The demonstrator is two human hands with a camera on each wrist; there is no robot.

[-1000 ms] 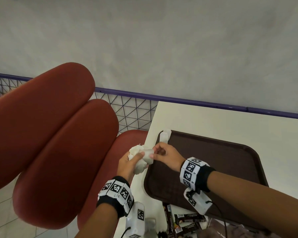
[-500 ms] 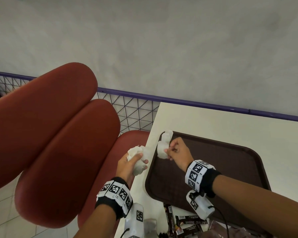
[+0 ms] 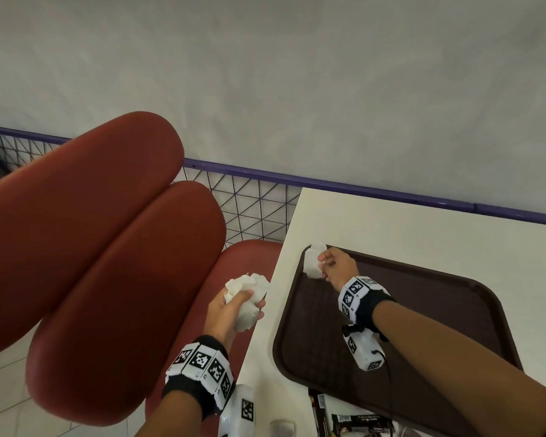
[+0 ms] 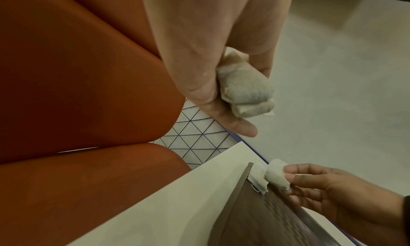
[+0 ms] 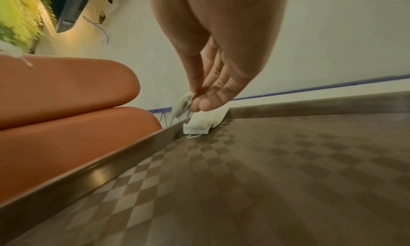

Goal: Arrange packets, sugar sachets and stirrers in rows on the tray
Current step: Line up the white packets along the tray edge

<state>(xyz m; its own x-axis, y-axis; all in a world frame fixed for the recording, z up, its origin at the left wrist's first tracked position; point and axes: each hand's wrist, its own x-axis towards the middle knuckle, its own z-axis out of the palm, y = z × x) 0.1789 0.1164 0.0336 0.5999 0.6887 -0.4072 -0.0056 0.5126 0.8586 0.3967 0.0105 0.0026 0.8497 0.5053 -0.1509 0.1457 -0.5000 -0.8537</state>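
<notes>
My left hand grips a bunch of white packets beside the table's left edge, over the red seat; in the left wrist view the bunch fills that hand. My right hand pinches one white packet just above the far-left corner of the brown tray. Another white packet lies in that corner, partly up the rim. In the right wrist view the pinched packet hangs from my right hand over the checkered tray floor.
A red padded bench stands left of the white table. Dark sachets lie on the table in front of the tray. A purple rail with wire mesh and a grey wall run behind.
My right hand drew one packet out of the bunch in my left hand and carried it forward to the tray's far-left corner. The left hand stayed put.
</notes>
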